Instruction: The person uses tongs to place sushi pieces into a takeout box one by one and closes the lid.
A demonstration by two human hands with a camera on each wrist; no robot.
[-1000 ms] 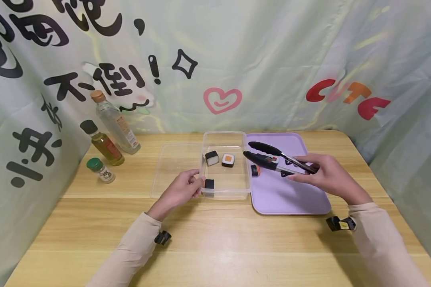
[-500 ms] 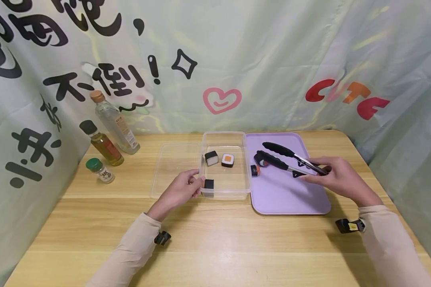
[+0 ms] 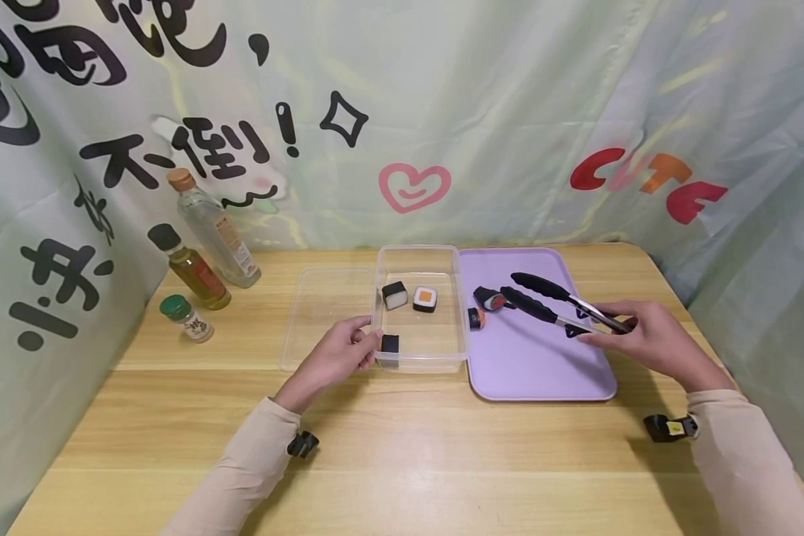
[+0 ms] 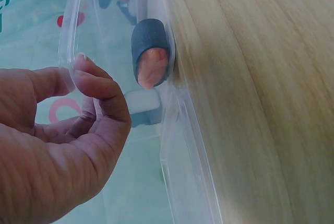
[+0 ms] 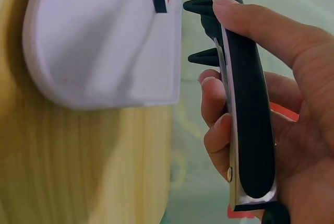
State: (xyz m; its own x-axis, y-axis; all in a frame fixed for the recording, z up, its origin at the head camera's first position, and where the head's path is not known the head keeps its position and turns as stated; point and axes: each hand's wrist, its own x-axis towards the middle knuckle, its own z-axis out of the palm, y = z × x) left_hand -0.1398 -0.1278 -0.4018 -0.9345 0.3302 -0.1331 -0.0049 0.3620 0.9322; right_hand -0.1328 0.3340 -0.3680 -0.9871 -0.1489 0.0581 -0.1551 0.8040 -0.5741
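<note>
My left hand [image 3: 335, 357] pinches the rim of a clear plastic container [image 3: 435, 366] at its left side. Inside sit a dark-wrapped white sushi piece [image 3: 395, 296], a sushi roll with an orange centre [image 3: 425, 299], and a black-wrapped piece [image 3: 390, 344] near the front left corner; the left wrist view shows a salmon-coloured end [image 4: 152, 67] on that one. Over the purple tray [image 3: 543, 380], my right hand [image 3: 653, 346] grips black-tipped metal tongs [image 5: 248, 114]. The tong tips are spread, with nothing between them. On the tray's left part lie sushi pieces [image 3: 487, 298], one partly behind a tong tip.
A clear lid [image 3: 318, 316] lies flat left of the container, partly under my left hand. Two bottles [image 3: 231, 242] and a green-capped shaker jar [image 3: 190, 320] stand at the back left. A printed curtain [image 3: 509, 112] hangs behind the wooden table [image 3: 402, 461].
My right hand has drawn the tongs to the right and slightly toward me, revealing a dark sushi piece on the tray. My left hand stays on the container.
</note>
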